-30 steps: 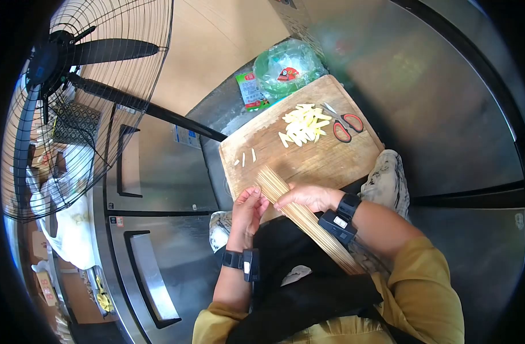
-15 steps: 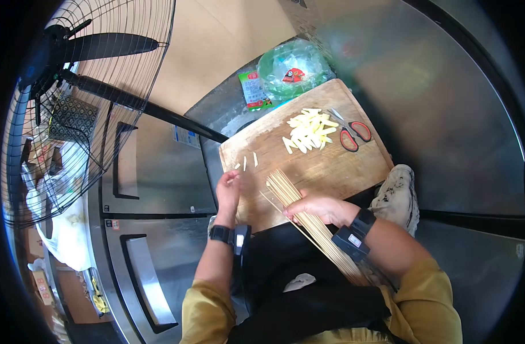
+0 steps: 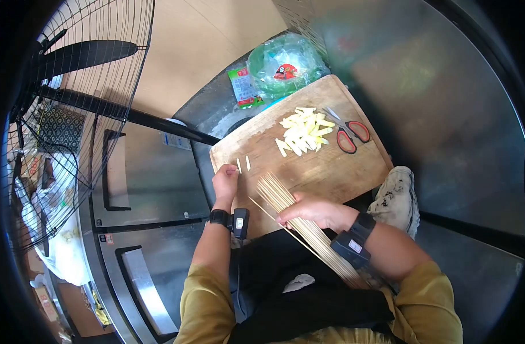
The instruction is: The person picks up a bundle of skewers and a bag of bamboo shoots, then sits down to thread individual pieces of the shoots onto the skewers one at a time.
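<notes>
My right hand (image 3: 315,211) is wrapped round a thick bundle of bamboo skewers (image 3: 322,247). One skewer (image 3: 263,208) sticks out apart from the bundle, by the thumb. Over the left edge of the wooden cutting board (image 3: 331,178), my left hand (image 3: 224,182) has its fingers pinched together; a small pale bit shows at the tips, but I cannot make out what they hold. Two thin pale strips (image 3: 247,163) lie just beyond those fingertips. A pile of pale yellow cut strips (image 3: 302,131) rests on the board's far part.
Scissors (image 3: 348,137) with red and black handles lie right of the pile. Behind the board are a green basin (image 3: 285,66) in clear plastic and a green packet (image 3: 245,87). A fan (image 3: 90,54) stands at left, near steel cabinet doors (image 3: 148,178). A shoe (image 3: 395,195) is at the board's right.
My left hand has moved slightly away from me, to the small pieces at the board's left edge, covering the shortest one. The right hand keeps its hold on the skewers. The view has shifted a little.
</notes>
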`<state>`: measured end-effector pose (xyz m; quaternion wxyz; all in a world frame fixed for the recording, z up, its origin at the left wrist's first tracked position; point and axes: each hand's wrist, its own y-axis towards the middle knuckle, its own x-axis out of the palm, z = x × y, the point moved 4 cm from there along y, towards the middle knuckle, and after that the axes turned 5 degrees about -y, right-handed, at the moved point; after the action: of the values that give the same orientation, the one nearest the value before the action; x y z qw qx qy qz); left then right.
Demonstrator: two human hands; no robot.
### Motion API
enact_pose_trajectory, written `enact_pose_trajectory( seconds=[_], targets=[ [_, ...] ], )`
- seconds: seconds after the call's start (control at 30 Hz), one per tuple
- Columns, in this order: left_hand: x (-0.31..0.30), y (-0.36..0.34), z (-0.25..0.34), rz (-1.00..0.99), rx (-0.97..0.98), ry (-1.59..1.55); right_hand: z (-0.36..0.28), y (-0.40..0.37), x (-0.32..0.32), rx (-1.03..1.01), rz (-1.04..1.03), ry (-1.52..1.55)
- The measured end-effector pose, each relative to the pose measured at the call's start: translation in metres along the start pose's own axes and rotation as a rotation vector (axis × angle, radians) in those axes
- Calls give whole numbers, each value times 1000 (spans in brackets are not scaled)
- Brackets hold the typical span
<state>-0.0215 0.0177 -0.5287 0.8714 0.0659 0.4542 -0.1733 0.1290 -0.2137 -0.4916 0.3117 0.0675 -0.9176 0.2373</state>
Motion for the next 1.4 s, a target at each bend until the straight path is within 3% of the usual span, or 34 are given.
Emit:
enact_pose_trajectory(
  seconds=[0.17, 0.27, 0.37, 0.57, 0.77, 0.87, 0.97, 1.07, 1.4],
  targets=[
    [7, -11, -13, -58, -178, -419, 2, -4, -1, -27, -9, 31],
    [2, -17, -1, -56, -202, -423, 4, -7, -3, -32, -10, 48],
    [4, -7, 1, 20, 23, -204, 3, -13, -5, -28, 10, 53],
    [10, -15, 69, 78, 210, 313, 3, -11, -11, -40, -44, 56],
    [30, 5, 53, -44, 135, 311, -2, -13, -12, -50, -15, 83],
    [25, -7, 63, -55, 142, 176, -5, -13, -12, -46, 20, 102],
    [14, -27, 63, -267, -99, -635, -4, -14, -12, -42, 16, 94],
    [-12, -61, 81, -385, -254, -1125, -6, -17, -9, -45, 19, 108],
    [-25, -113, 81, -263, -332, -1549, -5, -16, -7, -62, -83, 59]
  ],
)
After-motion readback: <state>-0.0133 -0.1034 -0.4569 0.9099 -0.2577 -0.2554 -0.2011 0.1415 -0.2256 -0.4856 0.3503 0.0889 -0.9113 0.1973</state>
